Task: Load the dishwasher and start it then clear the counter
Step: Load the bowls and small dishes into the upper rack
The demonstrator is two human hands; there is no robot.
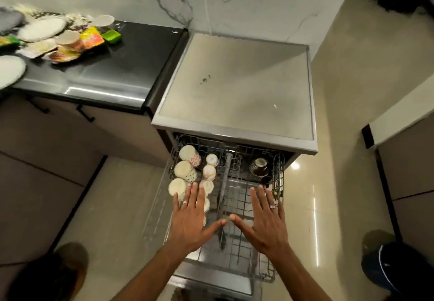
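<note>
The dishwasher (237,84) stands open with its upper wire rack (249,209) pulled out toward me. Several upturned white cups (185,171) fill the rack's left side, and a dark patterned bowl (259,167) sits at its back right. My left hand (191,218) hovers flat, fingers spread, over the cups at the rack's left. My right hand (264,220) is spread flat over the bare right half of the rack. Neither hand holds anything. On the black counter (112,70) at the left lie white plates (41,29), cups (70,40) and a green sponge (111,36).
A marble wall (234,0) backs the counter and dishwasher. Cabinet doors with black handles (85,114) sit under the counter. A dark bin (397,267) stands on the tiled floor at the lower right, and a wall corner (375,134) juts in at the right.
</note>
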